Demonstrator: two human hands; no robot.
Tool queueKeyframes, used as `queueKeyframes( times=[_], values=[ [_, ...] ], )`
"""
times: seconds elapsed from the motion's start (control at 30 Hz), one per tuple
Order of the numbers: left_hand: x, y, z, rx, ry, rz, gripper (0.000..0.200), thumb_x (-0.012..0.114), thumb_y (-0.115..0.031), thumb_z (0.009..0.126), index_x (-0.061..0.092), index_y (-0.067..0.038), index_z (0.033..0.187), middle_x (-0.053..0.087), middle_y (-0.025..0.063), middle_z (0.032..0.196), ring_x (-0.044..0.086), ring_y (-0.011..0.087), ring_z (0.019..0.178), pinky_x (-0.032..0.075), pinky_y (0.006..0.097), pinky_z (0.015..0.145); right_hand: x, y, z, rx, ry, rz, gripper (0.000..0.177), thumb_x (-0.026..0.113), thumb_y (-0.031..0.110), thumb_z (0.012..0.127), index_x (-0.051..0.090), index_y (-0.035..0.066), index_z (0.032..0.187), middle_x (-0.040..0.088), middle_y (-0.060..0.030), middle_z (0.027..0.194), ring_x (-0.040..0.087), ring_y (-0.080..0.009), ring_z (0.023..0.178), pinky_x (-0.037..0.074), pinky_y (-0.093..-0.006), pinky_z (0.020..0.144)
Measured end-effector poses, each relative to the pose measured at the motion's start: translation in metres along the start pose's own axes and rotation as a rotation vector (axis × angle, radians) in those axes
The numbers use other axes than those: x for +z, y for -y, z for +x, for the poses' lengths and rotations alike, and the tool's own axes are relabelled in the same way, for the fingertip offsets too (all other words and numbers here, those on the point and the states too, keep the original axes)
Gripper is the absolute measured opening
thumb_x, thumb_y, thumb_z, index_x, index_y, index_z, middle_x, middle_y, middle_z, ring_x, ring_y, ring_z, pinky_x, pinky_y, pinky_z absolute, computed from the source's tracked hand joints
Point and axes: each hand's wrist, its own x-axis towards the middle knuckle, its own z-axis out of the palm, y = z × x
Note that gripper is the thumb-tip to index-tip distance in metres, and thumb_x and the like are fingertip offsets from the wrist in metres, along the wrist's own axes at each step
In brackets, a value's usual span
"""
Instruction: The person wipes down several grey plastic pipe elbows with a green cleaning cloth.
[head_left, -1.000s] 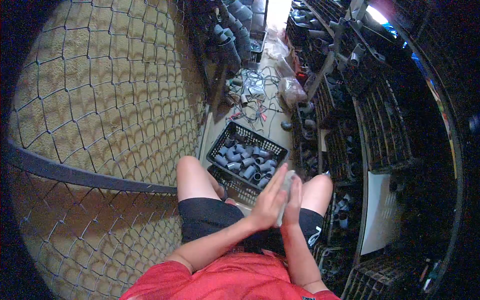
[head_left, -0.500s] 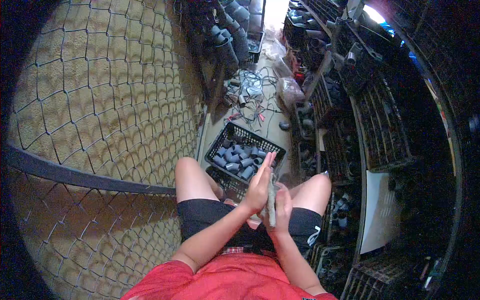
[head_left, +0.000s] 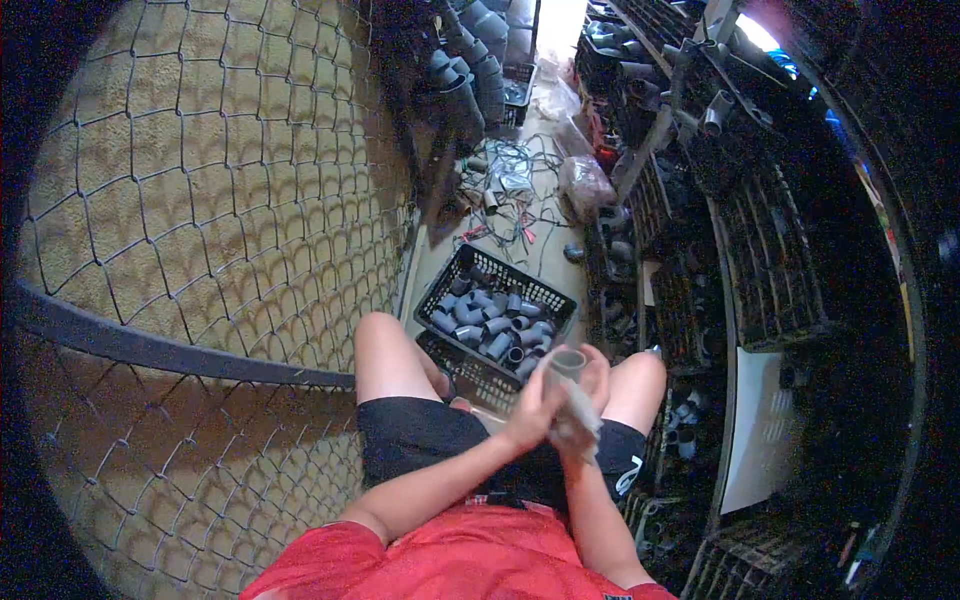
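Observation:
Above my lap I have a grey plastic pipe fitting (head_left: 568,361) between my two hands, its round open end facing up. My left hand (head_left: 538,412) is closed at the fitting's left side and grips a pale grey cloth (head_left: 578,408), which lies against the fitting and hangs down over my right wrist. From the right, my right hand (head_left: 597,378) curls round the fitting, its lower part hidden by the cloth. A black plastic crate (head_left: 448,274) sits on the floor in front of my knees, holding many grey pipe elbows (head_left: 468,312).
Wire mesh (head_left: 200,200) runs along my left. On the right stand shelves of crates (head_left: 770,250) with fittings, and a white panel (head_left: 755,430). Beyond the crate, cables (head_left: 515,185) and plastic bags (head_left: 588,185) lie on the floor. Another crate (head_left: 465,370) is beneath the first.
My hands were pressed flat-fingered on either side of the cloth. Now they have curled round the fitting, whose open end has come into sight, and the cloth has tilted to the right.

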Motion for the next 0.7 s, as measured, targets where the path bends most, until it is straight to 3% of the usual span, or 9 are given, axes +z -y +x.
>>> queueKeyframes(
  times=[0.07, 0.1, 0.17, 0.2, 0.27, 0.4, 0.47, 0.57, 0.7],
  values=[
    [0.004, 0.030, -0.008, 0.006, -0.132, 0.155, 0.066, 0.055, -0.046, 0.098, 0.039, 0.001, 0.141, 0.052, 0.0143, 0.133, 0.049, 0.0200, 0.125, 0.036, 0.0343, 0.107, -0.022, -0.032, 0.024, -0.090, 0.010, -0.398, 0.031, 0.053, 0.031, 0.100, 0.064, 0.004, 0.111, 0.059, -0.0121, 0.123, 0.056, -0.0220, 0.111, 0.043, -0.0363, 0.099],
    [-0.004, 0.038, 0.000, -0.106, -0.148, 0.059, 0.062, 0.055, -0.048, 0.097, 0.045, 0.000, 0.134, 0.056, 0.0124, 0.126, 0.053, 0.0189, 0.117, 0.040, 0.0336, 0.102, -0.027, -0.028, 0.028, -0.088, 0.006, -0.397, 0.031, 0.053, 0.031, 0.100, 0.064, 0.004, 0.111, 0.059, -0.0121, 0.123, 0.056, -0.0220, 0.111, 0.043, -0.0363, 0.099],
    [-0.022, 0.049, 0.025, -0.332, -0.190, -0.334, 0.055, 0.054, -0.054, 0.096, 0.058, -0.003, 0.116, 0.065, 0.0070, 0.106, 0.062, 0.0163, 0.097, 0.050, 0.0349, 0.087, -0.035, -0.005, 0.037, -0.380, 0.079, -0.743, 0.028, 0.049, 0.025, 0.101, 0.063, 0.004, 0.115, 0.055, -0.0143, 0.131, 0.054, -0.0271, 0.117, 0.039, -0.0394, 0.104],
    [-0.038, 0.058, 0.038, -0.527, -0.233, -0.343, 0.060, 0.049, -0.059, 0.096, 0.058, -0.003, 0.117, 0.066, 0.0086, 0.104, 0.066, 0.0185, 0.090, 0.055, 0.0384, 0.077, -0.049, 0.008, 0.038, -0.443, 0.018, -0.709, 0.027, 0.050, 0.017, 0.098, 0.063, 0.002, 0.116, 0.054, -0.0140, 0.134, 0.051, -0.0299, 0.121, 0.037, -0.0404, 0.106],
    [-0.067, 0.085, 0.060, -0.621, -0.283, -0.405, 0.063, 0.047, -0.060, 0.096, 0.058, -0.002, 0.120, 0.067, 0.0104, 0.106, 0.068, 0.0226, 0.086, 0.057, 0.0393, 0.069, -0.078, 0.069, 0.039, -0.621, -0.160, -0.702, 0.024, 0.052, 0.005, 0.091, 0.062, 0.000, 0.113, 0.056, -0.0157, 0.129, 0.050, -0.0298, 0.125, 0.035, -0.0412, 0.109],
    [-0.129, 0.188, 0.078, -0.610, -0.524, -0.364, 0.052, 0.039, -0.044, 0.104, 0.055, 0.002, 0.122, 0.068, 0.0151, 0.105, 0.071, 0.0300, 0.088, 0.059, 0.0442, 0.066, -0.187, 0.137, 0.052, -0.884, -0.633, -1.010, 0.024, 0.056, 0.013, 0.096, 0.060, 0.001, 0.116, 0.058, -0.0182, 0.127, 0.052, -0.0331, 0.122, 0.039, -0.0446, 0.106],
    [-0.147, 0.204, 0.082, -0.616, -0.532, -0.446, 0.046, 0.044, -0.038, 0.103, 0.056, 0.005, 0.116, 0.069, 0.0159, 0.100, 0.070, 0.0281, 0.084, 0.058, 0.0416, 0.067, -0.254, 0.151, 0.064, -0.784, -0.815, -1.371, 0.033, 0.060, 0.019, 0.094, 0.058, 0.001, 0.121, 0.057, -0.0214, 0.128, 0.052, -0.0385, 0.122, 0.039, -0.0471, 0.106],
    [-0.137, 0.177, 0.081, -0.606, -0.710, -0.216, 0.046, 0.047, -0.038, 0.102, 0.056, 0.005, 0.115, 0.068, 0.0152, 0.100, 0.068, 0.0260, 0.085, 0.055, 0.0396, 0.073, -0.324, 0.144, 0.084, -0.710, -0.901, -1.526, 0.045, 0.065, 0.026, 0.091, 0.055, 0.004, 0.129, 0.055, -0.0246, 0.130, 0.050, -0.0428, 0.122, 0.038, -0.0487, 0.105],
    [-0.124, 0.156, 0.074, -0.593, -0.639, -0.327, 0.050, 0.051, -0.045, 0.100, 0.057, 0.003, 0.114, 0.066, 0.0128, 0.104, 0.066, 0.0243, 0.089, 0.053, 0.0393, 0.077, -0.369, 0.105, 0.111, -0.690, -0.771, -1.516, 0.055, 0.069, 0.030, 0.088, 0.053, 0.008, 0.135, 0.053, -0.0265, 0.131, 0.048, -0.0445, 0.122, 0.039, -0.0505, 0.103]
  ],
)
